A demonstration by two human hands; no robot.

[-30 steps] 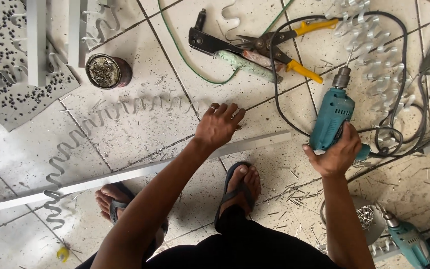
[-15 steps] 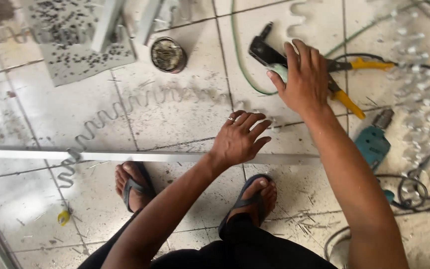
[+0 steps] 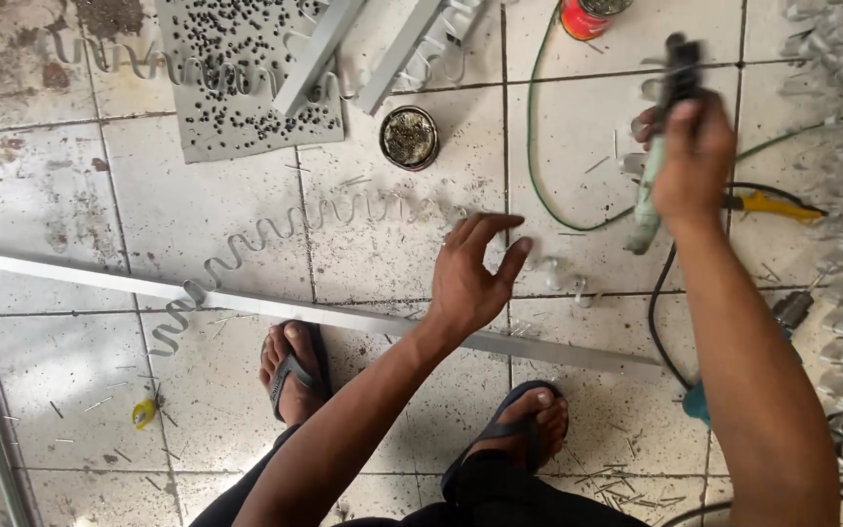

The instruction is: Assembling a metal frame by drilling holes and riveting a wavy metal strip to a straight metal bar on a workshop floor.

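Observation:
My right hand [image 3: 695, 161] is closed around a hand tool [image 3: 648, 210] with a pale green handle and a black head, held up off the tiled floor at the upper right. With fingers spread, my left hand [image 3: 475, 278] hovers just above a long aluminium strip [image 3: 246, 303] that lies across the floor in front of my sandalled feet [image 3: 295, 376]. I cannot tell whether the palm touches the strip. A wavy bent wire [image 3: 275, 234] lies just beyond the strip.
A perforated grey board [image 3: 236, 88] with two metal channels lies at the top, with a round tin [image 3: 409, 137] and a red can [image 3: 587, 15] nearby. Also there: a green cable [image 3: 534, 146], yellow-handled pliers [image 3: 768, 205], a teal drill [image 3: 700, 400] and wavy metal pieces [image 3: 841, 195].
My right hand let go of the teal drill, reached to the green-handled tool on the floor and lifted it. My left hand stayed over the strip, fingers spread.

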